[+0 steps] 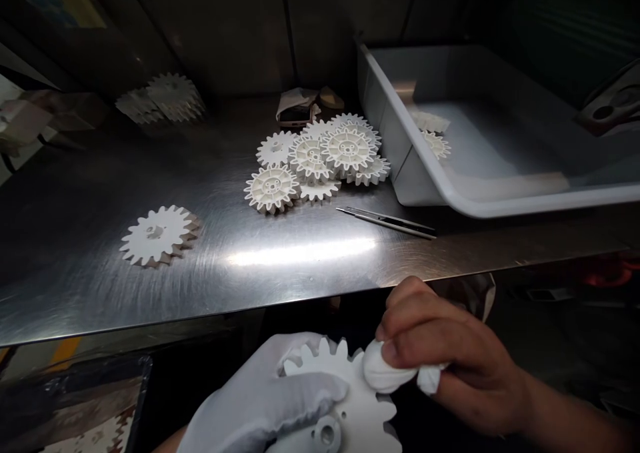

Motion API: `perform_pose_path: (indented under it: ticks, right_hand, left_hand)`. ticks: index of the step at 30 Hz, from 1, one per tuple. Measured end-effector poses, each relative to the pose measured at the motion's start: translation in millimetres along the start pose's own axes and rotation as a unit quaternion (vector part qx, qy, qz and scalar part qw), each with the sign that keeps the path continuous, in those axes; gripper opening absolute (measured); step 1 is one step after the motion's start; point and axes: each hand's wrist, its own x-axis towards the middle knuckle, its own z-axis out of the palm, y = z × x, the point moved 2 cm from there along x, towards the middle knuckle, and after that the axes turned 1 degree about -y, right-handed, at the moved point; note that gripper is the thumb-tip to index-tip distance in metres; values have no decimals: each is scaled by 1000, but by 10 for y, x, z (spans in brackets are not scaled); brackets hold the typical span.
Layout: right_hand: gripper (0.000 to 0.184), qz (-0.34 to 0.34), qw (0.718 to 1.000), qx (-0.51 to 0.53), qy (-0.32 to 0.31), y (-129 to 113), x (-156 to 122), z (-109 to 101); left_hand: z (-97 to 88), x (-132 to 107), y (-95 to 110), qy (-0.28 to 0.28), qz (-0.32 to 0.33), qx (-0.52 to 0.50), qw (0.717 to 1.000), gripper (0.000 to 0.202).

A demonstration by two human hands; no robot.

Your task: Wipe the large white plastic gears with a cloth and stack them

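Observation:
My left hand (265,396), in a white glove, grips a white plastic gear (367,416) in front of the table edge, thumb across its face near the hub. Bare, my right hand (440,349) pinches a bunched white cloth (387,369) and presses it against the gear's toothed rim. The cloth covers a few teeth, and the gear's lower part runs out of the picture. A single gear (157,234) lies flat on the metal table at left. Farther back is a heap of several gears (347,147), some ribbed side up.
A utility knife (387,222) lies near the front edge of the metal table (210,286). At right stands a large grey tub (450,196) with gears inside. Stacked gears (175,97) sit at the back left. More gears (95,436) are in a lined container at lower left.

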Motion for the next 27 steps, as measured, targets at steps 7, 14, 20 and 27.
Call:
perform_pose_path:
  ticks: [7, 14, 20, 27]
  right_hand:
    - [21, -73, 987, -117, -87, -148, 98, 77]
    - [25, -3, 994, -54, -95, 33, -30, -50]
    - [40, 48, 998, -27, 2, 72, -93, -152]
    - [31, 42, 997, 60, 0, 19, 40, -46]
  left_hand:
    - [92, 32, 88, -19, -11, 13, 1000, 31]
    - [56, 21, 6, 3, 16, 13, 1000, 25]
    - [55, -24, 40, -5, 10, -5, 1000, 32]
    - [52, -13, 23, -4, 16, -14, 1000, 24]
